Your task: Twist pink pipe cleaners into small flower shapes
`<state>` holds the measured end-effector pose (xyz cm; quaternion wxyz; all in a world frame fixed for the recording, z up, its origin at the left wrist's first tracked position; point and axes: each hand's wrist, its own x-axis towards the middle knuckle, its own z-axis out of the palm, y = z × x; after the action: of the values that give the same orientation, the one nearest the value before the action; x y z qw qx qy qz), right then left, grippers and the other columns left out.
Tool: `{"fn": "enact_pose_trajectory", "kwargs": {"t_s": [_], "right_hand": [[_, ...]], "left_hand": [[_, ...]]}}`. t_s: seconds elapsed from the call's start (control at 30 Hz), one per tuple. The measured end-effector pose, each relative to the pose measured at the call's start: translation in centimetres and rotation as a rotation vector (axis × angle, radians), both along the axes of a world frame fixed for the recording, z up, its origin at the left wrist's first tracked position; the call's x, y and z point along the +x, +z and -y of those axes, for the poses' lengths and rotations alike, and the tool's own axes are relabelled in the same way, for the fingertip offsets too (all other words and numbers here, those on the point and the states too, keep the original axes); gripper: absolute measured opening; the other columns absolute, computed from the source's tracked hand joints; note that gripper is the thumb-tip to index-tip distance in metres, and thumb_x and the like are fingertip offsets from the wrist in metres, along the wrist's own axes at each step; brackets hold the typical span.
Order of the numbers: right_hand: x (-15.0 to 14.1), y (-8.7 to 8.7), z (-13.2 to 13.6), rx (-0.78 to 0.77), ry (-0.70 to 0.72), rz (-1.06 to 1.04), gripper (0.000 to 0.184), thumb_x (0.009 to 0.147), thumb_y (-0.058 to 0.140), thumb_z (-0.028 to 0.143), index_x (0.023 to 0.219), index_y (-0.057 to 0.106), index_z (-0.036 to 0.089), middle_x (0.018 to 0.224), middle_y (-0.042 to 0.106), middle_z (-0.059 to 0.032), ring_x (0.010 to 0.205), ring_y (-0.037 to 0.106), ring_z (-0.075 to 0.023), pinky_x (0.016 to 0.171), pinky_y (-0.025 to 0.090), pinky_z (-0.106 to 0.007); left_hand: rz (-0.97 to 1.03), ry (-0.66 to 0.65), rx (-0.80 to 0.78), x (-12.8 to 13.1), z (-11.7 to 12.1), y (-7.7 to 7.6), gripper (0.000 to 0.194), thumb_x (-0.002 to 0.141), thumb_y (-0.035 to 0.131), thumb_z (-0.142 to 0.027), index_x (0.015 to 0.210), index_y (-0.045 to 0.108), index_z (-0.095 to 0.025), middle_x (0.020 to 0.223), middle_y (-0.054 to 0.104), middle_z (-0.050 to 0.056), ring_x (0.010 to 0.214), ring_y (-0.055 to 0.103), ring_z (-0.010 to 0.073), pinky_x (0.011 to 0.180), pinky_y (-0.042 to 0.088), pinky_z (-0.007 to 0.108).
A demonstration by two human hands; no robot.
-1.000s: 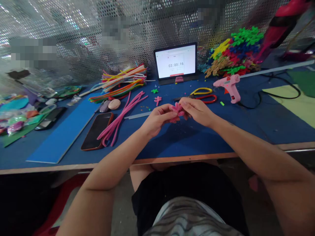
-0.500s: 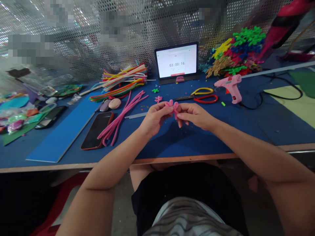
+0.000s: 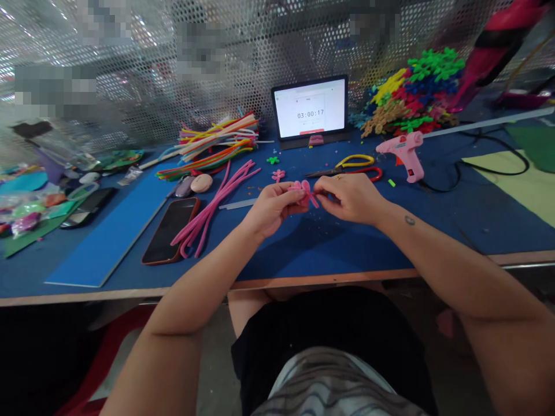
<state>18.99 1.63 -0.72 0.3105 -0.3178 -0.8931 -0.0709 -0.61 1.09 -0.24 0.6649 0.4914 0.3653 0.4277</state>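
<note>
A pink pipe-cleaner flower with looped petals is held up just above the blue table. My left hand pinches it from the left between thumb and fingers. My right hand grips its right side with the fingertips, and the fingers partly hide the flower's right end. A smaller finished pink flower lies on the table beyond my left hand. Loose pink pipe cleaners lie to the left of my left hand.
Yellow-and-red-handled pliers lie beyond my right hand, with a pink glue gun to their right. A smartphone, a tablet showing a timer, bundled pipe cleaners and a heap of coloured flowers surround the work area.
The pink flower has turned and shifted slightly, and my right hand has moved its fingers to the flower's right end. The timer has gone from 03:00:16 to 03:00:17.
</note>
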Motion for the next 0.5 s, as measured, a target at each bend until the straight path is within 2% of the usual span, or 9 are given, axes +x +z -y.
{"fn": "enact_pose_trajectory", "kwargs": {"t_s": [0.1, 0.23, 0.37, 0.5], "right_hand": [[-0.29, -0.48, 0.2, 0.144, -0.088, 0.078, 0.021, 0.089, 0.045, 0.028, 0.085, 0.062, 0.017, 0.064, 0.062, -0.0027, 0.059, 0.051, -0.0133, 0.053, 0.021, -0.027], [-0.69, -0.76, 0.48, 0.283, -0.119, 0.107, 0.028, 0.094, 0.04, 0.028, 0.082, 0.064, 0.018, 0.06, 0.062, -0.0012, 0.057, 0.049, -0.0125, 0.052, 0.018, -0.027], [-0.79, -0.53, 0.5, 0.35, -0.159, 0.133, 0.033, 0.096, 0.039, 0.023, 0.073, 0.062, 0.019, 0.053, 0.057, 0.0014, 0.055, 0.047, -0.0113, 0.052, 0.018, -0.027], [-0.78, -0.49, 0.58, 0.359, -0.159, 0.122, 0.034, 0.097, 0.037, 0.024, 0.075, 0.063, 0.019, 0.054, 0.058, 0.0013, 0.055, 0.046, -0.0117, 0.052, 0.019, -0.028]], "left_hand": [[-0.005, -0.03, -0.001, 0.01, 0.03, -0.12, 0.027, 0.06, 0.082, -0.029, 0.071, 0.064, -0.012, 0.063, 0.064, -0.001, 0.057, 0.061, 0.0068, 0.06, 0.054, 0.019], [-0.003, -0.019, 0.003, 0.08, 0.15, -0.13, 0.033, 0.054, 0.086, -0.031, 0.07, 0.063, -0.013, 0.066, 0.066, -0.001, 0.06, 0.063, 0.0083, 0.061, 0.054, 0.02], [-0.007, 0.01, 0.049, 0.23, 0.3, -0.01, 0.034, 0.053, 0.086, -0.033, 0.07, 0.064, -0.013, 0.064, 0.065, -0.002, 0.059, 0.062, 0.0074, 0.06, 0.053, 0.019], [0.0, 0.061, 0.13, 0.47, 0.45, -0.1, 0.033, 0.055, 0.085, -0.034, 0.07, 0.064, -0.013, 0.062, 0.063, -0.002, 0.055, 0.059, 0.0057, 0.06, 0.052, 0.019]]}}
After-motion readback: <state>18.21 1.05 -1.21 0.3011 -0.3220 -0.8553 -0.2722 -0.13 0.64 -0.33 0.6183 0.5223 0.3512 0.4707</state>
